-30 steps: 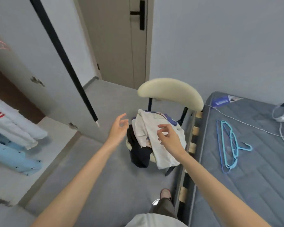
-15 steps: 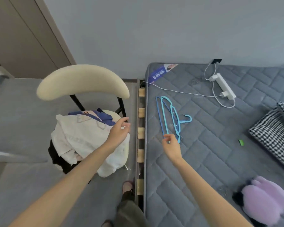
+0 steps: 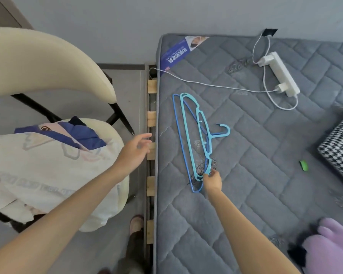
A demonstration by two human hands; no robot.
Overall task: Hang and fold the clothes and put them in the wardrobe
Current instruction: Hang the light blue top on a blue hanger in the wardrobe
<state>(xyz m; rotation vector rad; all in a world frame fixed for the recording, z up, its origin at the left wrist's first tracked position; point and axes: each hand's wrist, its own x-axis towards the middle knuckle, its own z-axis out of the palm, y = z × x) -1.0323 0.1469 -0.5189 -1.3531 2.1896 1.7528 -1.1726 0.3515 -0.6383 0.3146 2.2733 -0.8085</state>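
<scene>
Head view: my right hand is pinching the near tip of the light-blue hanger, lying along the left edge of the mattress, long axis running away from me; my left hand is hovering open, empty, farther off.

We're seeing clothes lying piled on the chair at left, mattress lying right of it. Hangers are lying on the mattress near its left edge, power strip sitting behind them, pillow resting far right.
</scene>
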